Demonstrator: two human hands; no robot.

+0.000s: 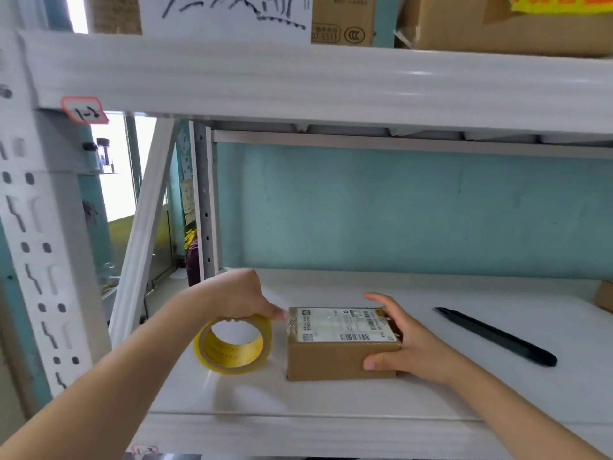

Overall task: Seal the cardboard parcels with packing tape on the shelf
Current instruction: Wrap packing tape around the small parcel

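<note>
A small cardboard parcel (pixel 335 356) with a white shipping label on top lies on the white shelf (pixel 331 406). A yellow-cored roll of clear packing tape (pixel 234 345) stands on edge just left of it. My left hand (pixel 247 298) grips the top of the roll, with a fingertip touching the parcel's upper left edge, where clear tape shows. My right hand (pixel 403 340) clasps the parcel's right end, thumb on the front face and fingers over the top.
A black pen-like tool (pixel 497 336) lies on the shelf to the right. Another cardboard box corner (pixel 605 295) shows at the far right edge. The upper shelf beam (pixel 331 81) carries larger boxes. A perforated upright (pixel 39 260) stands at the left.
</note>
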